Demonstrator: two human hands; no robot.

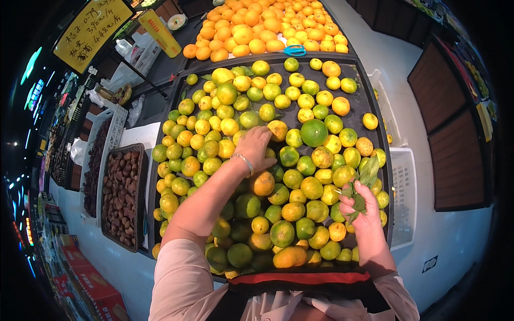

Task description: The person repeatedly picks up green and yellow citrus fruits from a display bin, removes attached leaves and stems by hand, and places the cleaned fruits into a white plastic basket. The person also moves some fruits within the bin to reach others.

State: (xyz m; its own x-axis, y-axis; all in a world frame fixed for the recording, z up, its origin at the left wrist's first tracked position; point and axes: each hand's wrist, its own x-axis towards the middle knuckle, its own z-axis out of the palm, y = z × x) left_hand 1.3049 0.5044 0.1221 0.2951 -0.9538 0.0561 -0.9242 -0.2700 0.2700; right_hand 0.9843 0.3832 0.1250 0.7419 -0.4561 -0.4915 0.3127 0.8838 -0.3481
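A sloping black display bin [358,114] in front of me is spread with green and yellow mandarins [292,179]. My left hand [253,147], with a bangle at the wrist, reaches palm down among the fruit near the middle. Its fingertips are beside an orange-yellow mandarin [277,130], and another shows partly under the palm; whether it grips one is hidden. At the right side, my right hand [366,210] is closed on a bunch of green leaves [367,173], raised over the fruit. A larger dark green fruit [314,133] lies between the hands, farther back.
Oranges [245,34] are heaped behind the bin, with blue-handled scissors [295,50] at their edge. A wicker basket of brown nuts [122,192] and a white crate of dark grapes [98,160] stand left. White plastic crates [402,196] line the right side. A yellow handwritten sign [93,32] hangs upper left.
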